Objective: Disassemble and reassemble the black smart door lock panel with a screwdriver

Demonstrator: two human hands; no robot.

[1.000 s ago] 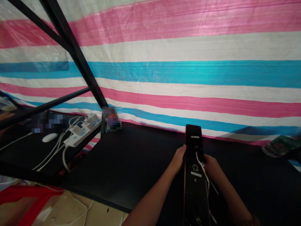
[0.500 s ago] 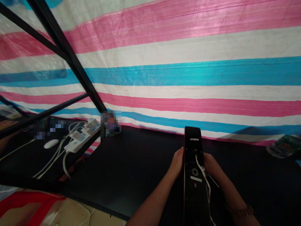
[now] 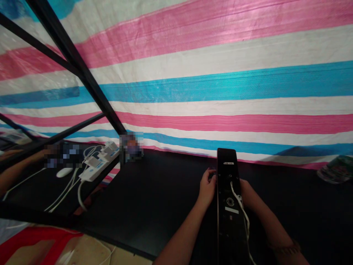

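Device (image 3: 227,235) sits lower right, between left hand (image 3: 207,189) and right hand (image 3: 247,191); cannot tell whether either grips. Even support, with slack in cable (image 3: 243,211), would suit handling.

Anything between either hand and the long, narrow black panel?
Nothing visible stands between the left hand and the long, narrow black panel, though the fingertips are dim. The right hand is partly hidden by the panel, so I cannot tell there. The thin white cable runs down its face.
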